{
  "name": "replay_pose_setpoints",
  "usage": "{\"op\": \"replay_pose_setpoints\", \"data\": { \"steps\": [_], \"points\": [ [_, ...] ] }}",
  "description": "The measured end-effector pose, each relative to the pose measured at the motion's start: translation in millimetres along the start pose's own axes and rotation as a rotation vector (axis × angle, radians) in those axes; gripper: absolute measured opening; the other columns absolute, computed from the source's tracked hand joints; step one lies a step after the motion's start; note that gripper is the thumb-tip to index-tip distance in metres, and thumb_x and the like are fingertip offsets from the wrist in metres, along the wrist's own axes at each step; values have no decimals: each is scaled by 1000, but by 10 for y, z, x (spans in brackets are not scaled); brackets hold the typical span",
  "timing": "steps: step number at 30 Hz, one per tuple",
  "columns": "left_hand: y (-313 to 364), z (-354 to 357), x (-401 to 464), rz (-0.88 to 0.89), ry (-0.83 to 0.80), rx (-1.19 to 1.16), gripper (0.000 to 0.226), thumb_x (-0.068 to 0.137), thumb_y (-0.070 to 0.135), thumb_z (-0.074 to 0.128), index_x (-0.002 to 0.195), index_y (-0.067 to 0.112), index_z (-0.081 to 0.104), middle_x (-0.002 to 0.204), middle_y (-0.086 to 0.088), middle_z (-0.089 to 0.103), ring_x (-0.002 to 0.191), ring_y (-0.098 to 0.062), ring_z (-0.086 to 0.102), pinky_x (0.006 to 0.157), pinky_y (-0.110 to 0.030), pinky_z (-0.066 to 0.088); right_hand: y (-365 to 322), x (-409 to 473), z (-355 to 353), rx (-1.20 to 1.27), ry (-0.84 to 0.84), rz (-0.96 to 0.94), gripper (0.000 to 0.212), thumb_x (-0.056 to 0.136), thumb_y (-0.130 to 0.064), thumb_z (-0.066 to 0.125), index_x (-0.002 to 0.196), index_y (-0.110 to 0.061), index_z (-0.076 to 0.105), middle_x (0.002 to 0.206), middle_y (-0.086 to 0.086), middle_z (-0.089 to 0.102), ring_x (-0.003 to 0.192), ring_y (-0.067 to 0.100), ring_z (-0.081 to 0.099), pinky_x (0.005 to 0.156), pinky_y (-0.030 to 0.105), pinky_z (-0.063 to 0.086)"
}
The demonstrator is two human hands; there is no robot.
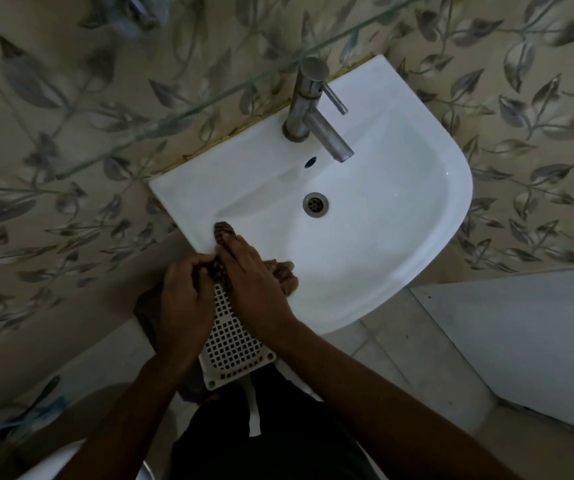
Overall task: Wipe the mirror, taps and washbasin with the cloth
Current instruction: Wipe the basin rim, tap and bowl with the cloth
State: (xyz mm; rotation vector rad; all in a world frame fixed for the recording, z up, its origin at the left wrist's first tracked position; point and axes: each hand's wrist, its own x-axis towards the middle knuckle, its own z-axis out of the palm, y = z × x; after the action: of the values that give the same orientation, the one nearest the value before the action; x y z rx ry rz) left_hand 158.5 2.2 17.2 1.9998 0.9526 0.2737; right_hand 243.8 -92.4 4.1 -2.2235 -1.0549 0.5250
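A white washbasin (399, 209) is fixed to the tiled wall, with a steel tap (308, 98) at its back and a round drain (315, 203) in the bowl. A dark brown patterned cloth (224, 232) lies over the basin's near left rim. My right hand (254, 285) presses down on the cloth on the rim, fingers curled over it. My left hand (185, 299) grips the cloth's hanging part just outside the rim. The mirror is not clearly in view.
A glass shelf edge (209, 102) runs across the leaf-patterned wall tiles above the basin. A white perforated grille (233, 341) sits below my hands. A white panel (527, 337) stands at the right, and a white rounded fixture (71, 459) shows at the bottom left.
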Motion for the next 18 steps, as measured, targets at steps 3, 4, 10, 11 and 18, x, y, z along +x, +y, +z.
{"op": "replay_pose_setpoints", "data": {
  "steps": [3, 4, 10, 11, 18],
  "points": [
    [-157, -51, 49, -30, 19, -39, 20, 103, 37, 41, 114, 33, 57, 114, 1, 63, 109, -20, 59, 98, -46, 48, -20, 63, 38, -15, 17, -32, 48, 105, -14, 41, 152, -5, 37, 163, 11, 26, 151, 26, 21, 123, 44, 25],
    [-154, -52, 53, -21, 10, -23, 21, 102, 39, 40, 113, 34, 57, 113, 2, 63, 108, -19, 60, 97, -50, 49, 8, 28, 24, -14, 17, -41, 47, 105, -14, 41, 151, -4, 38, 162, 12, 27, 150, 26, 23, 123, 43, 26],
    [104, 179, -146, 319, -202, 111, 27, 102, 19, 39, 104, 11, 65, 102, -4, 62, 97, -15, 55, 92, -25, 40, 348, -675, -228, -68, 49, 41, 49, 99, -29, 53, 145, -12, 48, 153, 6, 45, 132, 23, 43, 120, 44, 27],
    [136, 234, -196, 376, -237, 136, 27, 101, 18, 39, 103, 9, 65, 101, -5, 62, 96, -18, 57, 91, -26, 40, 446, -804, -265, -98, 57, 55, 49, 97, -29, 58, 142, -11, 53, 150, 7, 49, 130, 24, 48, 116, 46, 32],
    [322, 705, -455, 476, -380, 89, 31, 99, 21, 40, 104, 11, 68, 102, 4, 60, 99, -5, 49, 96, -10, 36, 1027, -1039, -840, -237, 304, 181, 40, 81, -20, 69, 119, -9, 68, 123, 8, 65, 109, 25, 59, 103, 43, 42]
  ]
}}
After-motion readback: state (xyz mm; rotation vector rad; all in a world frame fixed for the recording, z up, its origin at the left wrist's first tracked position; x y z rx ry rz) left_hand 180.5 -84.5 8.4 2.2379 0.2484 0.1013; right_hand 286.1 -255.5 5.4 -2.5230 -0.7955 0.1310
